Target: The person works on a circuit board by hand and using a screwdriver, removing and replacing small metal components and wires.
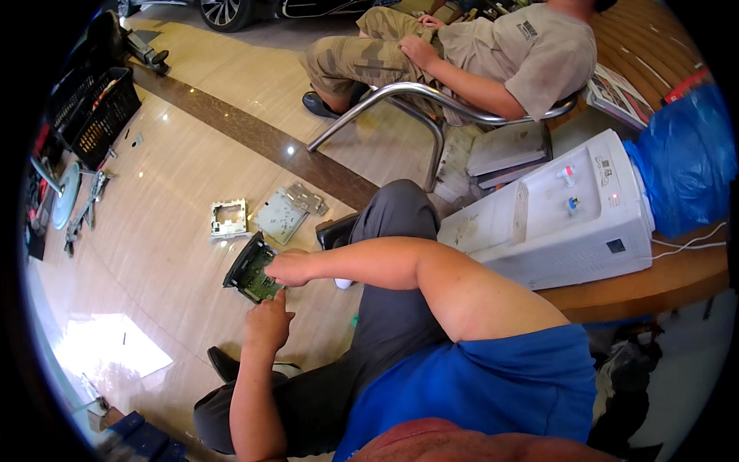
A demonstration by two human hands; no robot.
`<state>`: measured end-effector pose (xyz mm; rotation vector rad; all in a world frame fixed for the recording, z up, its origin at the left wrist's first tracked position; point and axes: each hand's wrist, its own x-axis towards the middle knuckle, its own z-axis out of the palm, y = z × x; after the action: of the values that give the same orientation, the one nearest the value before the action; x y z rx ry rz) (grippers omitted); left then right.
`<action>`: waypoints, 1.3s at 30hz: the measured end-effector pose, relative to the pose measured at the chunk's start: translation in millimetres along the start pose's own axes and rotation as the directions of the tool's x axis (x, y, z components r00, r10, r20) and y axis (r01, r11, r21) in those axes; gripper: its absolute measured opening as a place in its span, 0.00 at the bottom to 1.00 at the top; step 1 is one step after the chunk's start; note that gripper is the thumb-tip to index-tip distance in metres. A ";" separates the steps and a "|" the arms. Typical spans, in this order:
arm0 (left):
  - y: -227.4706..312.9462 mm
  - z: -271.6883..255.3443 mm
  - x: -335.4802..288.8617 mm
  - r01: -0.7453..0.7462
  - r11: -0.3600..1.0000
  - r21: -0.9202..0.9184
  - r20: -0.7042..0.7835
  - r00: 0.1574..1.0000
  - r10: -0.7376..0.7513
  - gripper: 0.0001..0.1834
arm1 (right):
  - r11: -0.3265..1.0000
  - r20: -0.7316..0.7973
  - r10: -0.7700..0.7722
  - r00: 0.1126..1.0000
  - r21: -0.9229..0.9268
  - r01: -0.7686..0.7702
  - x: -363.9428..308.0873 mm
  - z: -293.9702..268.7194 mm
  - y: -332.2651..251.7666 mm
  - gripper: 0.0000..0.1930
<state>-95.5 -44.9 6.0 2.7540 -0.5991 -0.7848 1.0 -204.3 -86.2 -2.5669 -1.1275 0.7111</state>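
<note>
The person's blue shirt [477, 385] is nearest. The right hand [289, 268] has its fingertips over a green circuit board [255, 282] in a dark housing [236, 268], just left of it; its grip cannot be told. Below the board, the left hand [268, 322] extends a finger to its edge, hold unclear. Beyond the right hand, a metal frame [219, 230] and flat plate [282, 218] lie on the floor [162, 231].
</note>
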 end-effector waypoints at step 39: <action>-24.3 -131.9 -83.2 0.210 0.901 -0.380 -0.454 0.806 -0.379 0.25 | 0.997 0.161 0.055 0.985 0.036 -0.062 55.7 120.2 -20.2 0.09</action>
<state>-80.5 25.6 146.4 2.6085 0.0739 -0.1287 -42.3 -145.8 -198.7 -2.5559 -1.0753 0.9589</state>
